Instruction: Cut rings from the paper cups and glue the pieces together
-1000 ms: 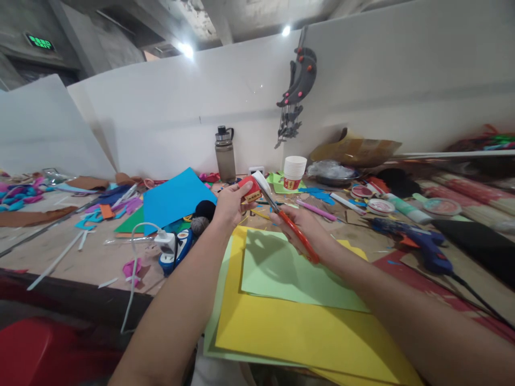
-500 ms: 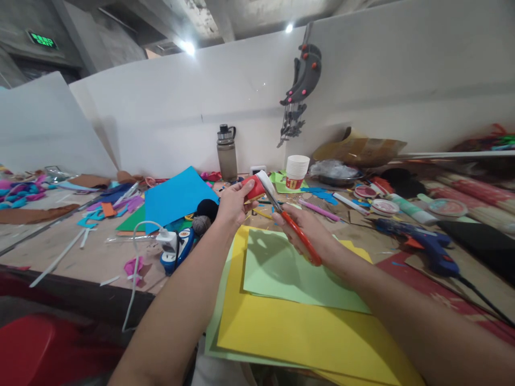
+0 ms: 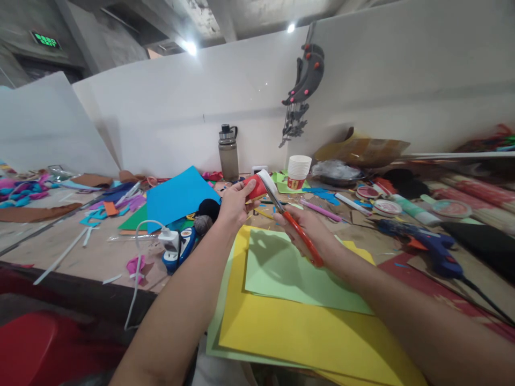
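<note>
My left hand [image 3: 236,202] is closed around a red-and-white paper cup [image 3: 256,185], tipped sideways with its white part to the right. In my right hand [image 3: 301,230] is a pair of scissors [image 3: 300,231] with orange-red handles. The metal blades point up and left and meet the cup's white part; whether they bite into it I cannot make out. Beneath both hands lie light green paper sheets [image 3: 289,284] on top of yellow sheets [image 3: 281,332]. Behind my right hand stands a stack of similar paper cups [image 3: 299,170].
A power strip with a plug [image 3: 173,244] sits by my left forearm, near blue card [image 3: 181,198]. At the back stands a water bottle [image 3: 228,155]. To the right lie a blue glue gun [image 3: 430,249] and a bowl [image 3: 341,176] with plastic wrap. Paper scraps litter the table.
The view has shifted very slightly, so everything sits a little to the right. Both hands keep their grip on the cup and scissors, with almost no other movement.
</note>
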`<state>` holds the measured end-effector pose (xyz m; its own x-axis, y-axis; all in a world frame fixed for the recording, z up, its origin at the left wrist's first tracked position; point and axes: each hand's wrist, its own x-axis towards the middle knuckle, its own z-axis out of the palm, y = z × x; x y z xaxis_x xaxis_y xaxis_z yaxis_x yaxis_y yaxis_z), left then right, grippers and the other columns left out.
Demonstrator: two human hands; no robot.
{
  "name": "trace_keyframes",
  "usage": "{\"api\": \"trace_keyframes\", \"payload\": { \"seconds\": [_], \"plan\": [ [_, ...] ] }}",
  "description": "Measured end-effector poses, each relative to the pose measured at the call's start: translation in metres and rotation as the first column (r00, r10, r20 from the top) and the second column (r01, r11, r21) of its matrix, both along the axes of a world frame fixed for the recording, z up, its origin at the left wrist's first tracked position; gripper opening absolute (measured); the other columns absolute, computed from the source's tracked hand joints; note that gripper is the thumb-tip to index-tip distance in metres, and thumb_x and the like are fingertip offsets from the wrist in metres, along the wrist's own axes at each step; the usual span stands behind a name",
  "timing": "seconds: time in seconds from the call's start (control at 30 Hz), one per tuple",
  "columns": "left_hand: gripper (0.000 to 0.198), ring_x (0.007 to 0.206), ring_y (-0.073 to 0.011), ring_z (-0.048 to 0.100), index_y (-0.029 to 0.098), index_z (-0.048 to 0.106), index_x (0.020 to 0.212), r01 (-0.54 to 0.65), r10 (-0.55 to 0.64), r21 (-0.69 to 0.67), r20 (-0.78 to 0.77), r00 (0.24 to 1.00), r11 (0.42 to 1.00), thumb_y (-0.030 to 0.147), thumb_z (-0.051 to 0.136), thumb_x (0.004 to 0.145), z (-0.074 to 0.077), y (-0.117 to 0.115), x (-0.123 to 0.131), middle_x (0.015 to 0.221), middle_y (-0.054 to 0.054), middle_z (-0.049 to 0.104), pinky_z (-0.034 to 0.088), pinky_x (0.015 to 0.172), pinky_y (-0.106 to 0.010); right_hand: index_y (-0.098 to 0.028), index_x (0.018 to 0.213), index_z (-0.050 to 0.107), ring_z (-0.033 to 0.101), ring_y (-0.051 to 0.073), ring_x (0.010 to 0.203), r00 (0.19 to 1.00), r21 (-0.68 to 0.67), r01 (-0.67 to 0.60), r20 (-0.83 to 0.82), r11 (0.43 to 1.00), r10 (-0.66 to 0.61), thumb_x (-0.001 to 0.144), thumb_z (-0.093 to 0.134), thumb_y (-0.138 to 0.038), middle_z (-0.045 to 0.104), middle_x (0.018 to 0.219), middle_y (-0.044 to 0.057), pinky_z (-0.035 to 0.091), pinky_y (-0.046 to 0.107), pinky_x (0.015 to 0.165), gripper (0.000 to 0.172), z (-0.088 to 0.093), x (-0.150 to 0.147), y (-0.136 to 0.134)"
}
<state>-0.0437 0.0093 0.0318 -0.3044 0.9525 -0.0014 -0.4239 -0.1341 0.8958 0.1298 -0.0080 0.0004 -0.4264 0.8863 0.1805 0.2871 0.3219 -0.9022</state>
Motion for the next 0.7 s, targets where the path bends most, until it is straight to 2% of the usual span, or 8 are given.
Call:
{"api": "trace_keyframes", "payload": {
  "seconds": [0.13,0.23,0.5,0.7],
  "plan": [
    [0.016,0.044,-0.0042,0.051,0.015,0.064,0.074,-0.017,0.020,-0.072,0.041,0.999,0.997,0.025,0.076,0.073,0.008,-0.002,-0.004,0.061,0.001,0.063,0.035,0.035,-0.012,-0.024,0.077,0.056,0.041,0.012,0.040,1.000,0.021,-0.013,0.020,1.000,0.012,0.079,0.059,-0.058,0.045,0.047,-0.006,0.029,0.024,0.039,0.035,0.004,0.002,0.000],
    [0.016,0.044,-0.0030,0.048,0.015,0.062,0.073,-0.046,0.055,-0.108,0.085,0.995,0.993,0.024,0.076,0.074,0.011,-0.003,-0.006,0.060,0.002,0.061,0.035,0.036,-0.010,-0.024,0.078,0.057,0.042,0.012,0.040,0.998,0.035,-0.054,0.047,0.998,0.053,0.079,0.060,-0.057,0.044,0.047,-0.006,0.031,0.024,0.040,0.033,0.006,0.003,0.000],
    [0.018,0.047,-0.0040,0.052,0.016,0.061,0.075,-0.033,0.035,-0.030,0.058,0.998,0.999,0.024,0.077,0.072,-0.002,0.003,0.001,0.064,0.002,0.062,0.036,0.036,-0.011,-0.024,0.080,0.051,0.040,0.011,0.038,0.997,0.033,-0.045,0.065,0.998,0.043,0.084,0.057,-0.053,0.046,0.049,-0.008,0.030,0.023,0.039,0.030,0.006,0.003,-0.003],
    [0.015,0.050,-0.0054,0.054,0.016,0.062,0.077,-0.029,0.029,0.001,0.055,0.998,1.000,0.024,0.074,0.075,-0.002,0.002,0.001,0.068,0.001,0.064,0.039,0.038,-0.012,-0.024,0.082,0.051,0.041,0.010,0.036,0.998,-0.003,-0.033,0.056,0.999,0.033,0.083,0.059,-0.052,0.045,0.049,-0.008,0.031,0.023,0.038,0.029,0.001,0.001,-0.002]
  ]
}}
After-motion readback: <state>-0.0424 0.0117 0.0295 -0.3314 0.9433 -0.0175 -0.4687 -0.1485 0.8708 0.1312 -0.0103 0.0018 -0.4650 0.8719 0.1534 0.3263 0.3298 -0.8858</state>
